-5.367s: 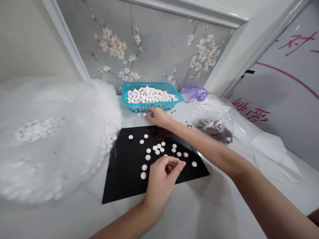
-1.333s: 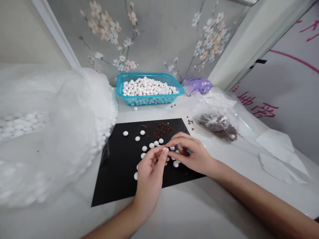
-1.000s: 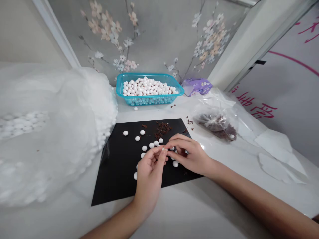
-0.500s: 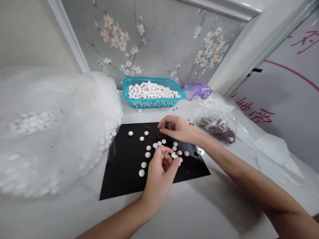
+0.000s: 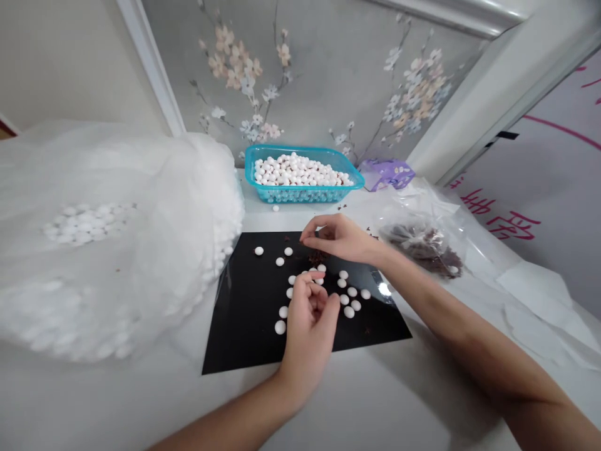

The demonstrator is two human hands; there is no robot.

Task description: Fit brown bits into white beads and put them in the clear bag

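Observation:
Several white round pieces [image 5: 280,327] lie scattered on a black sheet [image 5: 248,313]. My left hand [image 5: 312,319] hovers over the sheet's middle, thumb and forefinger apart with nothing between them, white pieces on both sides. Farther back, my right hand [image 5: 340,238] is above a small pile of dark brown bits [image 5: 318,257]. Its thumb and forefinger tips are pinched together, and whatever they hold is too small to make out.
Behind the sheet stands a blue basket [image 5: 305,195] full of white pieces. A big translucent bag [image 5: 141,250] of them fills the left. On the right are a clear bag of brown bits [image 5: 425,247], a purple packet [image 5: 387,173] and white papers [image 5: 547,297].
My left hand has let go of a white piece, which was between its thumb and forefinger. The right hand's fingertips have closed together. The whole view has shifted slightly.

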